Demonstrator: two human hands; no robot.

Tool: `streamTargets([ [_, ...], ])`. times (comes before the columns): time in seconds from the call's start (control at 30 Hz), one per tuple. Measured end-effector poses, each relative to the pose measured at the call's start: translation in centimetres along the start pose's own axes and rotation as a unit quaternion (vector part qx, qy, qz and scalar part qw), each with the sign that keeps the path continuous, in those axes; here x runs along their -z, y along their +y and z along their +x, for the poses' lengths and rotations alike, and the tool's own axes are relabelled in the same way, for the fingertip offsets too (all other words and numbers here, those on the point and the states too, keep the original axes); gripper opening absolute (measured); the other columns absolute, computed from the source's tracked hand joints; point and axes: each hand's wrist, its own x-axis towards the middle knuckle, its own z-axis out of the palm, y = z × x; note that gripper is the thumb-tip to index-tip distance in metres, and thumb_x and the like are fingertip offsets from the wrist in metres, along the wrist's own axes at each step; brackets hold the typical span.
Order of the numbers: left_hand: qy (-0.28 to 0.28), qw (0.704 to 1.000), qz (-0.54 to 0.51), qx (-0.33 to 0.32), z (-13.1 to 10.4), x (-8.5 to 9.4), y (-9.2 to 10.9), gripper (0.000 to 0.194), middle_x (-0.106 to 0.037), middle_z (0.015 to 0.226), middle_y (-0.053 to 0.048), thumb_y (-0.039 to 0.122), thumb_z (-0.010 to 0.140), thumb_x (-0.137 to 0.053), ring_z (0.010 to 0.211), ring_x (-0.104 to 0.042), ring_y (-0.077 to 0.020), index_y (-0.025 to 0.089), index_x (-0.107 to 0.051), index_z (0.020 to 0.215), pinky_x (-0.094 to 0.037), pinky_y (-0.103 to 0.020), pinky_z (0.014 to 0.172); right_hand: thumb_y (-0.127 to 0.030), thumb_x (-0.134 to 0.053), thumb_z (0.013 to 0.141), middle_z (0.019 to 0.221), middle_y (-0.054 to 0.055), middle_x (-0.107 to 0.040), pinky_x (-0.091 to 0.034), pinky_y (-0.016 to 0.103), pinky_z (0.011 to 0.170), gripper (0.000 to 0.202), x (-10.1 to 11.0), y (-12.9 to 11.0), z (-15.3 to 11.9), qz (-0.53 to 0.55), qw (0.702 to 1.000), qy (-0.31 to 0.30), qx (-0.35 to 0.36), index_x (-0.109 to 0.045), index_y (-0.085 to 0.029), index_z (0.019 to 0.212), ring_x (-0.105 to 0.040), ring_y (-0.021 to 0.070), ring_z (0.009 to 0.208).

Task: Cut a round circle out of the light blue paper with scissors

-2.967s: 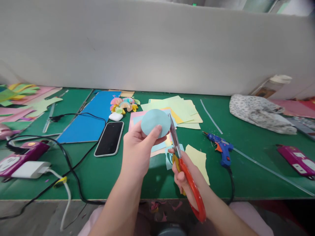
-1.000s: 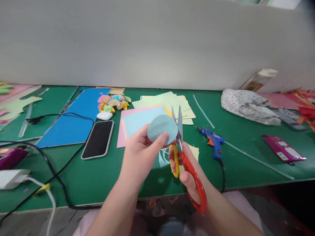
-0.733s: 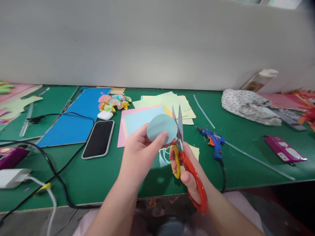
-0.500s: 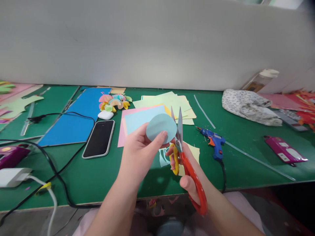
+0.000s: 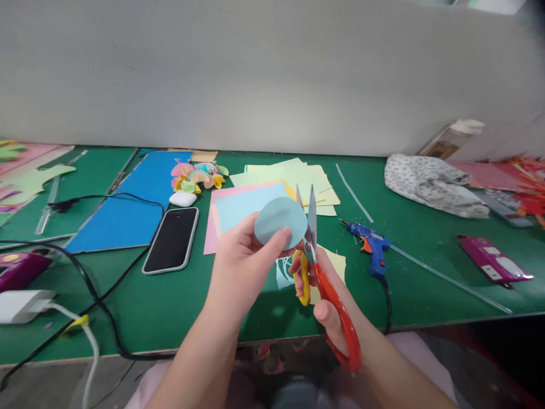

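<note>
A round light blue paper disc [image 5: 280,220] is pinched between the thumb and fingers of my left hand [image 5: 244,264]. My right hand [image 5: 330,307] grips scissors [image 5: 314,255] with one red and one yellow handle. Their blades point up, slightly apart, at the right edge of the disc. Thin blue paper offcuts [image 5: 283,275] and a pale yellow piece [image 5: 336,266] lie on the table below the hands. Behind the disc are a light blue sheet [image 5: 238,203] and a stack of pale green sheets [image 5: 272,175].
On the green table [image 5: 264,324], a phone [image 5: 171,241], paper flowers [image 5: 198,176], a blue board [image 5: 131,210] and black cables are at the left. To the right are a blue glue gun [image 5: 370,241], a patterned cloth [image 5: 430,184] and a purple pouch [image 5: 494,259].
The disc and the scissors have shifted very slightly to the right. Both hands keep the same grips.
</note>
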Motion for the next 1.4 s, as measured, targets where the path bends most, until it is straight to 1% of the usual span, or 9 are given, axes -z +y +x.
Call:
streamTargets([
  [0.1,-0.001,1.0,0.002,-0.001,-0.05,-0.12,-0.02,0.02,-0.077,0.076,0.001,0.03,0.073,-0.087,0.068,-0.073,-0.0152,0.019,-0.077,0.086,-0.065,-0.024,0.064,-0.09,-0.072,0.065,0.108,0.002,-0.053,-0.043,0.032,0.072,0.092,0.01,0.23,-0.03,0.008,1.0,-0.001,-0.001,-0.055,-0.033,0.135,-0.044,0.0185,0.08],
  [0.27,0.053,0.999,-0.003,-0.001,-0.27,-0.66,0.11,0.022,-0.075,0.075,0.002,0.031,0.072,-0.087,0.068,-0.071,-0.014,0.018,-0.077,0.087,-0.064,-0.023,0.063,-0.089,-0.072,0.066,0.107,0.002,-0.053,-0.043,0.031,0.072,0.091,-0.07,0.34,-0.04,0.003,1.0,-0.009,0.004,-0.055,-0.035,0.137,-0.045,0.0179,0.08],
  [0.4,0.051,0.999,-0.002,-0.007,-0.17,-0.72,0.07,0.024,-0.075,0.074,0.002,0.031,0.07,-0.088,0.066,-0.07,-0.0139,0.017,-0.077,0.086,-0.063,-0.023,0.06,-0.089,-0.072,0.065,0.106,0.001,-0.053,-0.043,0.032,0.072,0.089,-0.05,0.44,0.06,0.004,1.0,-0.01,-0.006,-0.057,-0.035,0.134,-0.045,0.0173,0.079],
  [0.6,0.072,0.997,0.009,-0.004,-0.13,-0.69,0.16,0.023,-0.074,0.074,0.002,0.03,0.07,-0.087,0.067,-0.069,-0.0135,0.017,-0.076,0.085,-0.062,-0.021,0.058,-0.089,-0.071,0.067,0.105,0.001,-0.054,-0.043,0.03,0.068,0.087,0.07,0.76,0.01,-0.001,1.0,-0.014,-0.006,-0.058,-0.034,0.132,-0.045,0.0167,0.078],
  [0.77,0.062,0.998,0.02,-0.006,0.0,-0.47,0.12,0.025,-0.074,0.074,0.001,0.031,0.069,-0.088,0.066,-0.07,-0.0147,0.017,-0.076,0.086,-0.063,-0.024,0.059,-0.087,-0.073,0.068,0.102,0.0,-0.051,-0.041,0.027,0.061,0.085,-0.12,0.7,-0.11,0.01,1.0,-0.009,-0.007,-0.057,-0.032,0.131,-0.042,0.014,0.071],
  [0.97,0.072,0.997,0.038,-0.005,-0.17,-0.43,0.4,0.021,-0.076,0.079,0.001,0.029,0.076,-0.083,0.071,-0.073,-0.0157,0.017,-0.076,0.091,-0.065,-0.025,0.064,-0.089,-0.073,0.065,0.097,-0.001,-0.05,-0.037,0.026,0.054,0.086,-0.06,0.85,0.1,0.028,0.999,-0.015,-0.016,-0.058,-0.03,0.126,-0.039,0.0111,0.064],
  [1.07,0.069,0.997,0.029,-0.016,0.01,-0.27,0.27,0.022,-0.075,0.076,0.002,0.029,0.072,-0.086,0.066,-0.072,-0.0147,0.017,-0.077,0.089,-0.064,-0.023,0.06,-0.091,-0.073,0.06,0.096,-0.001,-0.05,-0.035,0.026,0.053,0.091,0.0,0.92,0.22,0.024,1.0,-0.009,-0.018,-0.059,-0.029,0.126,-0.038,0.0106,0.061],
  [1.2,0.073,0.997,0.002,-0.021,0.3,-0.04,0.07,0.022,-0.074,0.071,0.004,0.025,0.069,-0.089,0.062,-0.07,-0.0113,0.019,-0.078,0.087,-0.063,-0.018,0.057,-0.091,-0.072,0.061,0.094,-0.002,-0.049,-0.033,0.027,0.054,0.091,-0.04,0.84,0.3,0.017,0.999,-0.014,-0.028,-0.058,-0.029,0.125,-0.037,0.0103,0.061],
  [1.4,0.078,0.997,0.001,-0.026,0.42,0.05,0.05,0.022,-0.075,0.072,0.004,0.025,0.069,-0.09,0.062,-0.07,-0.011,0.019,-0.079,0.087,-0.063,-0.018,0.057,-0.091,-0.074,0.058,0.089,-0.003,-0.047,-0.032,0.025,0.051,0.09,-0.27,0.34,0.38,0.03,0.998,-0.009,-0.049,-0.058,-0.027,0.119,-0.032,0.0102,0.06],
])
